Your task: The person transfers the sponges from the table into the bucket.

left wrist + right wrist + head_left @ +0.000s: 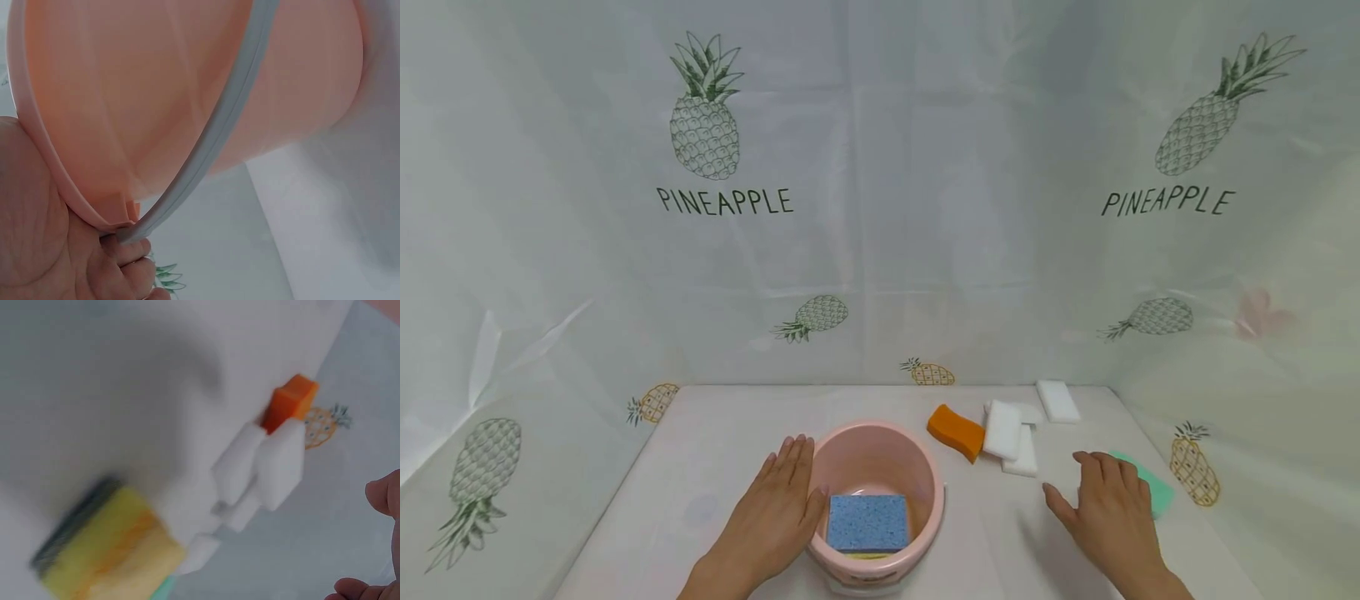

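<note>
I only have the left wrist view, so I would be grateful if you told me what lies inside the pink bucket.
Observer: A blue sponge lies inside the pink bucket, as the head view shows.
Operator: Thank you; and what is over to the right of it, please?
Observer: The right hand hovers there above the table.
Operator: That helps; would you tell me what shows largest at the lower left of the right wrist view?
Observer: A yellow sponge with a dark layer on one side, though the picture is blurred there.
</note>
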{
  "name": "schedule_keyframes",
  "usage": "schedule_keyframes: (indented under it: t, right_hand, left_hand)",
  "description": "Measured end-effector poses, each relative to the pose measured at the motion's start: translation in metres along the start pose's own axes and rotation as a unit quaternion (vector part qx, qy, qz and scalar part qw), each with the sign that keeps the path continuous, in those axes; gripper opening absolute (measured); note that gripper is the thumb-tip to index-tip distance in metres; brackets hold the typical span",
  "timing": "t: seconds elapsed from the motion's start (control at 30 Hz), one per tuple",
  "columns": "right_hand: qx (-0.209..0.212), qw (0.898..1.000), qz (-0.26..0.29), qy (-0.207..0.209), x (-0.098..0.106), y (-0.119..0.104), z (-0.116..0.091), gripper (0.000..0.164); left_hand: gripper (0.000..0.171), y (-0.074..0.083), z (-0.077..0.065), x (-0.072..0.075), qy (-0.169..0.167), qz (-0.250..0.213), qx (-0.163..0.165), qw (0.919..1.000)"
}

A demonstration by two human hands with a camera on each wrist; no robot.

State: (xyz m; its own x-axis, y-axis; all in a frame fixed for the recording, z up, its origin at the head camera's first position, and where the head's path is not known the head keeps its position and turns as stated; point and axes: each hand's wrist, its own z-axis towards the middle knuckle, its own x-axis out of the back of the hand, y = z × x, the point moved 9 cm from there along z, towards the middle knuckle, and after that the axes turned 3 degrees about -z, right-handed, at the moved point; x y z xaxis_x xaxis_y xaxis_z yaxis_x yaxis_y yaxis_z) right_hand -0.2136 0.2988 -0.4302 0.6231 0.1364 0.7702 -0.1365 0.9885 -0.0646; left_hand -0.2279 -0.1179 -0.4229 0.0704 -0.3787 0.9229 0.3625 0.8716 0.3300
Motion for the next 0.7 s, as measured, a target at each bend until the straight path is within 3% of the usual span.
schedule_keyframes:
  t: [0.37,0.47,0.6,0.7]
  right_hand:
    - [-0.088,0.993,-0.071,-0.030,-0.011,0.058,-0.046,0.080]
    - [-0.096,0.991,-0.089,-0.012,-0.015,0.064,-0.054,0.103]
    - [-0.080,0.991,-0.099,0.029,-0.017,0.065,-0.061,0.118]
    - [-0.093,0.990,-0.104,0.009,-0.023,0.071,-0.065,0.105]
  left_hand:
    - [0.067,0.002,-0.002,0.001,-0.011,-0.012,0.002,0.9999]
    - [0.067,0.002,-0.002,0.001,-0.011,-0.014,0.003,0.9998]
    - [0.067,0.002,-0.003,0.001,-0.007,-0.012,0.004,0.9999]
    - [0.067,0.002,-0.003,0.001,-0.004,-0.012,0.004,0.9999]
